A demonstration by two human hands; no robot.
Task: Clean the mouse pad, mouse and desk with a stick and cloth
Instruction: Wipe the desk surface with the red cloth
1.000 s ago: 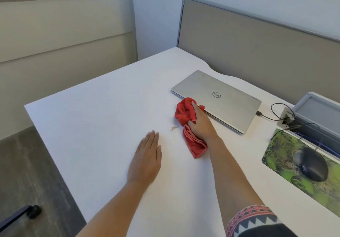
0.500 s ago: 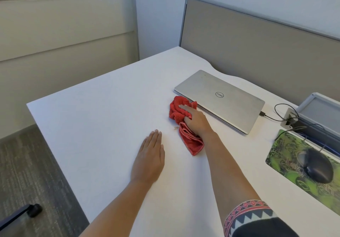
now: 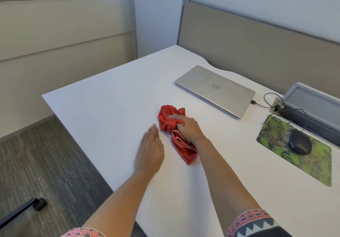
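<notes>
The right hand (image 3: 189, 129) presses down on a crumpled red cloth (image 3: 174, 131) in the middle of the white desk (image 3: 110, 96), its fingers curled around the bunched fabric and the forefinger stretched across the top. One end of the cloth trails out from under the wrist toward the near edge. Just left of it, the left hand (image 3: 150, 151) lies flat on the desk, palm down, fingers straight and together, holding nothing. A closed silver laptop (image 3: 215, 89) sits farther back to the right, well apart from the cloth. At the right edge a green patterned mouse pad (image 3: 312, 165) carries a dark mouse (image 3: 299, 142), its cable running off toward a grey box (image 3: 312, 102) behind.
</notes>
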